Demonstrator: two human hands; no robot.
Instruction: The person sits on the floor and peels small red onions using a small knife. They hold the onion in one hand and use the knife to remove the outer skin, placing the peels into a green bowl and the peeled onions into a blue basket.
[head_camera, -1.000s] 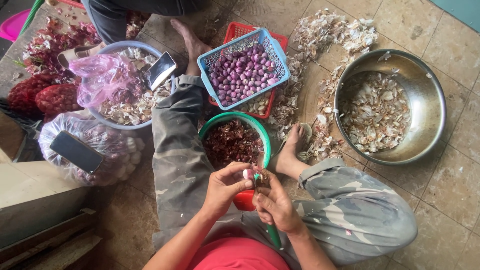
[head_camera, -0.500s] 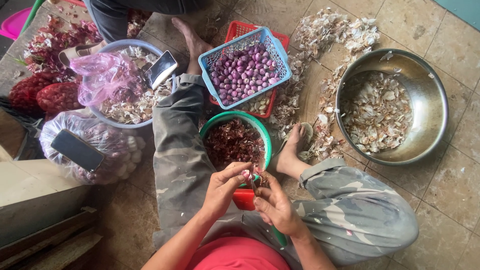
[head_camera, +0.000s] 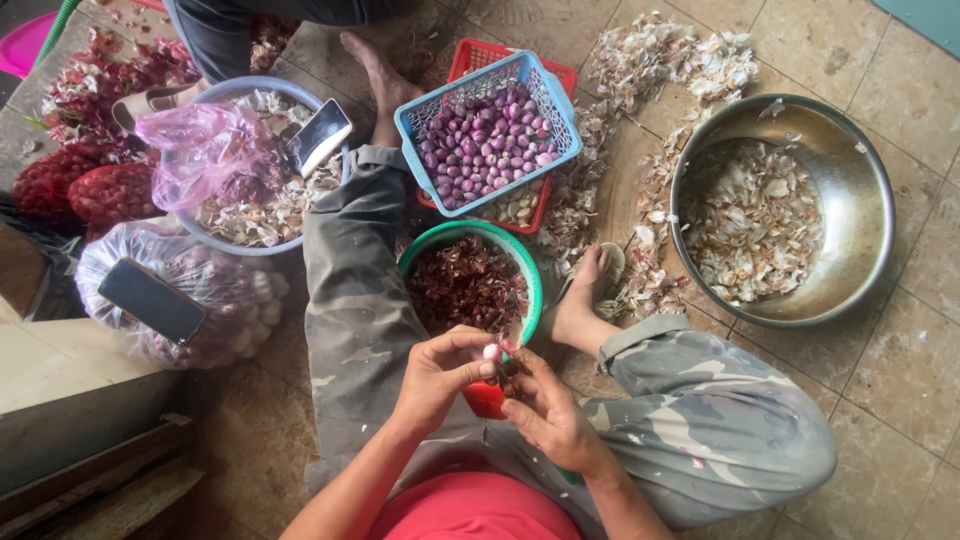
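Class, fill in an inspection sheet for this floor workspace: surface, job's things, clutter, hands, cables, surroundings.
Surface: tiled floor, littered with skins.
Job's things: shallot between both hands; green bowl of dark red skins below.
Clutter: blue basket of peeled shallots, steel bowl of pale skins, two phones.
Hands: left hand and right hand grip the shallot.
Cables: nothing seen.
Surroundings: another person's bare foot.
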